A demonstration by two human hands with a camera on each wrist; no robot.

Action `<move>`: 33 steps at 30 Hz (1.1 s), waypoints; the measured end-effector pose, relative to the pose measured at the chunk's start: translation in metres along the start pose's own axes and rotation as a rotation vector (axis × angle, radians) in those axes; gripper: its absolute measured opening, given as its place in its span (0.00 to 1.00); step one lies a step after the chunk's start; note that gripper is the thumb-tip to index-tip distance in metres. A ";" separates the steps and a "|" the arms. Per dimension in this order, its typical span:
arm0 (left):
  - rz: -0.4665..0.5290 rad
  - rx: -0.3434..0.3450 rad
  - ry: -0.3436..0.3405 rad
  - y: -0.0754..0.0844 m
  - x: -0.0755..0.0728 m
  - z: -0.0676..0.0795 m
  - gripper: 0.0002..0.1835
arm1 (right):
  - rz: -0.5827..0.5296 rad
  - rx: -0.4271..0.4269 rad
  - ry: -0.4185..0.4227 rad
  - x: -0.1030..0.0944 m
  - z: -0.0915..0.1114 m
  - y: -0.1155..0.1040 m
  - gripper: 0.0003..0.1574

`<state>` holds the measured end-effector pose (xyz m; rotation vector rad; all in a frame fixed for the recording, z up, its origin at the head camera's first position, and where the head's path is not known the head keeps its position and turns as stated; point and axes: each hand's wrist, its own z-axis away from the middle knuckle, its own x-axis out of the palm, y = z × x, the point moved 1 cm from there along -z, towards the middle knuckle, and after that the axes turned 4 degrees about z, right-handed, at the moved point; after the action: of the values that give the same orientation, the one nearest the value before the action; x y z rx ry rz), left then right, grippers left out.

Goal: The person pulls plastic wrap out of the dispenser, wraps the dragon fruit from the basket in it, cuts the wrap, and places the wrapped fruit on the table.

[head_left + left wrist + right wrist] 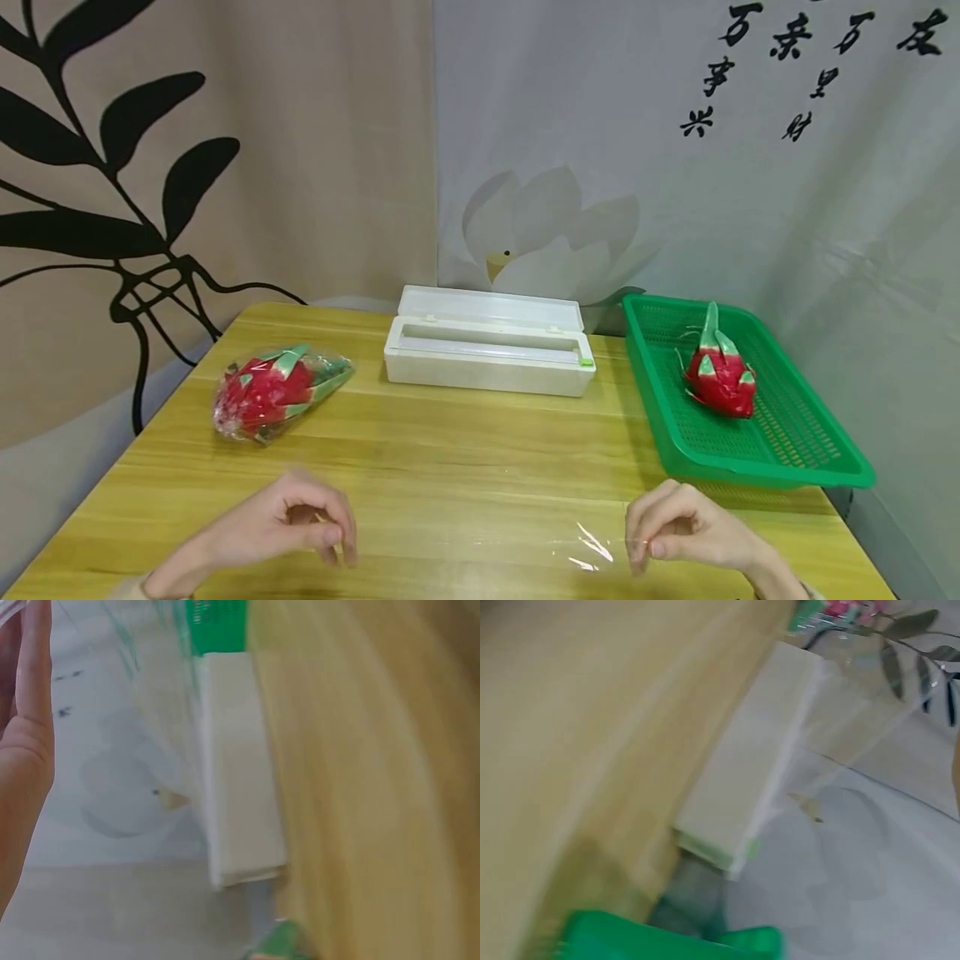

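A sheet of clear cling film (592,546) stretches between my hands, seen mainly by its glints and as a faint see-through layer in the wrist views. My left hand (288,521) pinches one side with curled fingers, and my right hand (693,529) pinches the other. Both hands are above the front of the wooden table. Behind them is a white cling film dispenser (487,367) with its lid raised. To the left lies a red dragon fruit (277,387) wrapped in film. Another dragon fruit (722,379), with no wrap visible, rests in the green basket (750,471).
The wooden table (450,442) ends at a curtain (337,150) printed with a dark plant, a lotus and writing. The basket stands at the table's right edge, partly overhanging it. A small green piece (586,362) sits at the dispenser's right end.
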<state>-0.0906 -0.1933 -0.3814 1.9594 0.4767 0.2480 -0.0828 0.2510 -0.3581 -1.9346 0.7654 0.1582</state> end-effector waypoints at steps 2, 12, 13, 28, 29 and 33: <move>0.050 -0.029 -0.002 -0.009 0.001 0.005 0.15 | -0.009 0.047 -0.005 0.005 0.010 0.009 0.10; 0.135 -0.220 0.018 -0.036 0.004 0.019 0.11 | -0.084 0.199 -0.035 0.017 0.042 0.044 0.14; 0.122 -0.222 0.011 -0.039 0.004 0.020 0.11 | -0.082 0.204 -0.039 0.018 0.043 0.046 0.14; -0.011 -0.346 -0.012 -0.065 0.007 0.032 0.10 | -0.020 0.368 -0.096 0.031 0.053 0.063 0.13; -0.003 -0.352 -0.012 -0.066 0.007 0.032 0.10 | -0.018 0.377 -0.102 0.031 0.053 0.063 0.13; 0.000 -0.384 -0.010 -0.067 0.008 0.032 0.11 | -0.019 0.420 -0.120 0.032 0.054 0.064 0.13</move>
<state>-0.0858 -0.1920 -0.4561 1.5852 0.3897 0.3056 -0.0827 0.2634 -0.4472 -1.5197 0.6413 0.0918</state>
